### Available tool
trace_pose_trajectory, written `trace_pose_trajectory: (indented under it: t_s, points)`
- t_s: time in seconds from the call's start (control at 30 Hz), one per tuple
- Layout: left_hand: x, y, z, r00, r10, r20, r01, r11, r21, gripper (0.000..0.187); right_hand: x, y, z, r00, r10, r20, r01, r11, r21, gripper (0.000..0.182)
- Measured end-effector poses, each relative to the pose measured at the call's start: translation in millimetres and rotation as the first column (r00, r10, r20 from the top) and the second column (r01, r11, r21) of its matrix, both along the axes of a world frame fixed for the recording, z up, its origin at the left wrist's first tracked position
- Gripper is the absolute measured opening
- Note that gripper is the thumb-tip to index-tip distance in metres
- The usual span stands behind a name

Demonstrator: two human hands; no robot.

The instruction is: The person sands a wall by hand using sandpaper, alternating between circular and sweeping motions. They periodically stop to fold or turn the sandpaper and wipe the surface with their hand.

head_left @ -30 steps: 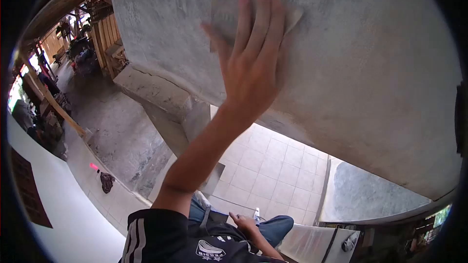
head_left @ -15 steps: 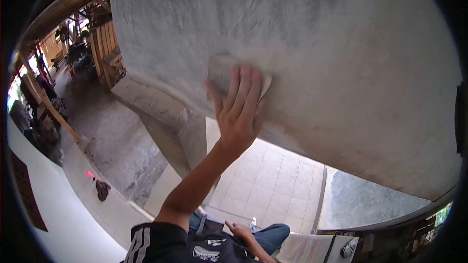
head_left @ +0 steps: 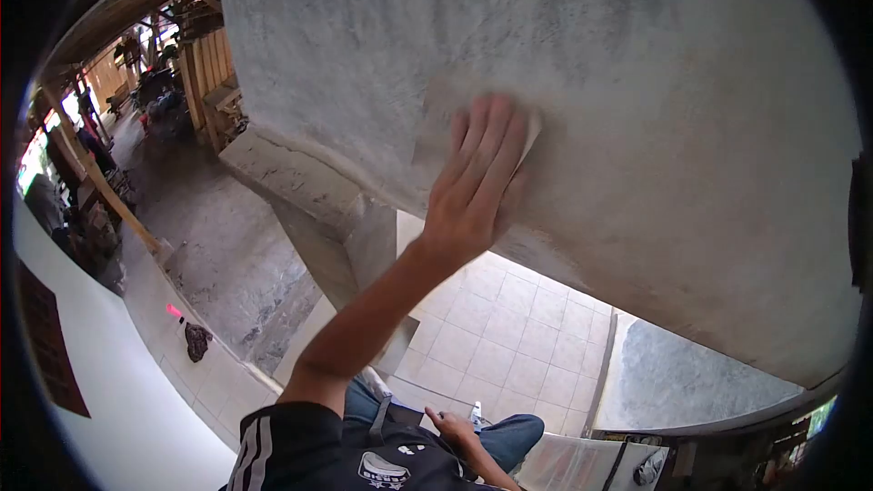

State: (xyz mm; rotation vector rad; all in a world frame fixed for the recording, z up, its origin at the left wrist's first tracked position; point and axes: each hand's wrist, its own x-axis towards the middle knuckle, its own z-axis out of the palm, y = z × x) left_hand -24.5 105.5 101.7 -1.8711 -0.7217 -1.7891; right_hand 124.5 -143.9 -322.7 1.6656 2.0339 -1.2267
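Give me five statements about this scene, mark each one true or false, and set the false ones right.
1. The left hand lies over a thin sheet against the grey surface. True.
2. The right hand is also pressed to that surface. False: it is off the surface, low down near the jeans.
3. The black sleeve on the raised arm has pale stripes. True.
4. The floor seen past the surface's lower edge is wooden planks. False: it is pale tiles.
5. Close to the bright pink object lies a dark bundle. True.
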Motion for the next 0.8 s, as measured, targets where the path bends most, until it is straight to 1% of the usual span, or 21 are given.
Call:
trace_pose_trajectory:
  t_s: [0.03, 0.07, 0.13, 0.17, 0.2, 0.23, 0.27, 0.3, 0.33, 0.37, 0.4, 0.47, 0.5, 0.53, 0.57, 0.6, 0.7, 0.73, 0.8]
  points:
    - [-3, 4, 30, 1.000, -0.024, 0.007, 0.023, 0.999, 0.046, 0.043, 1, -3, -7, 0.997, 0.072, -0.018, -0.071, 0.997, 0.043, 0.065]
    - [-4, 8, 45, 0.999, -0.052, 0.015, 0.051, 0.995, 0.086, 0.043, 2, -7, 5, 0.983, 0.179, 0.028, -0.181, 0.975, 0.126, 0.046]
    - [-1, 11, 45, 0.996, -0.074, 0.047, 0.069, 0.993, 0.100, 0.045, -4, -4, 8, 0.988, 0.136, 0.073, -0.137, 0.990, 0.018, 0.042]
    - [2, 11, 46, 0.994, -0.090, 0.063, 0.082, 0.989, 0.123, 0.045, -4, 0, 5, 0.989, 0.110, 0.101, -0.109, 0.994, -0.020, 0.042]
    - [6, 7, 29, 0.994, -0.096, 0.061, 0.092, 0.994, 0.065, 0.046, -1, -2, -2, 0.984, 0.159, 0.076, -0.161, 0.987, 0.020, 0.043]
    - [10, 2, -5, 0.993, -0.102, 0.056, 0.101, 0.995, 0.008, 0.046, 5, -7, -68, 0.989, 0.084, 0.121, -0.081, 0.996, -0.030, 0.045]
    - [13, 0, -22, 0.993, -0.108, 0.048, 0.110, 0.993, -0.050, 0.047, 3, -3, -66, 0.990, 0.068, 0.126, -0.061, 0.996, -0.064, 0.044]
    - [14, 2, -14, 0.993, -0.110, 0.030, 0.111, 0.994, -0.018, 0.047, 1, 0, -59, 0.990, 0.056, 0.131, -0.044, 0.994, -0.096, 0.044]
    - [13, 2, -4, 0.994, -0.107, 0.013, 0.107, 0.994, 0.004, 0.047, 1, 1, -51, 0.992, 0.017, 0.129, -0.005, 0.996, -0.092, 0.044]
    - [10, 1, 4, 0.995, -0.098, -0.004, 0.098, 0.995, 0.012, 0.047, -2, 0, -31, 0.992, -0.014, 0.125, 0.027, 0.995, -0.101, 0.044]
    - [7, 7, 29, 0.993, -0.114, -0.026, 0.115, 0.991, 0.067, 0.047, -4, 1, -19, 0.992, -0.041, 0.123, 0.055, 0.992, -0.114, 0.044]
    - [7, 15, 60, 0.985, -0.166, 0.035, 0.160, 0.976, 0.146, 0.048, -5, 5, -28, 0.993, 0.012, 0.119, 0.003, 0.992, -0.127, 0.048]
    - [10, 15, 62, 0.977, -0.204, 0.068, 0.188, 0.964, 0.186, 0.048, -3, 1, -35, 0.992, 0.028, 0.119, -0.012, 0.991, -0.134, 0.051]
    - [12, 10, 50, 0.981, -0.183, 0.065, 0.175, 0.978, 0.115, 0.047, 0, -2, -45, 0.997, -0.005, 0.076, 0.013, 0.994, -0.109, 0.069]
    - [15, 3, 30, 0.985, -0.164, 0.060, 0.161, 0.985, 0.058, 0.047, 2, 2, -36, 0.997, -0.040, 0.064, 0.047, 0.992, -0.113, 0.072]
    - [17, -2, 12, 0.988, -0.144, 0.052, 0.144, 0.990, -0.001, 0.047, -1, 4, -9, 0.996, -0.072, 0.052, 0.078, 0.990, -0.120, 0.076]
    - [18, -5, -16, 0.991, -0.130, 0.019, 0.130, 0.991, -0.027, 0.046, -9, 11, 23, 0.997, -0.029, 0.072, 0.038, 0.990, -0.137, 0.055]
    - [17, -3, -3, 0.993, -0.116, -0.018, 0.116, 0.993, -0.002, 0.046, -6, 9, 10, 0.992, 0.068, 0.105, -0.054, 0.990, -0.129, 0.050]
    - [14, 5, 49, 0.984, -0.176, 0.038, 0.171, 0.979, 0.110, 0.045, -4, 4, 7, 0.991, 0.099, 0.090, -0.092, 0.993, -0.076, 0.050]
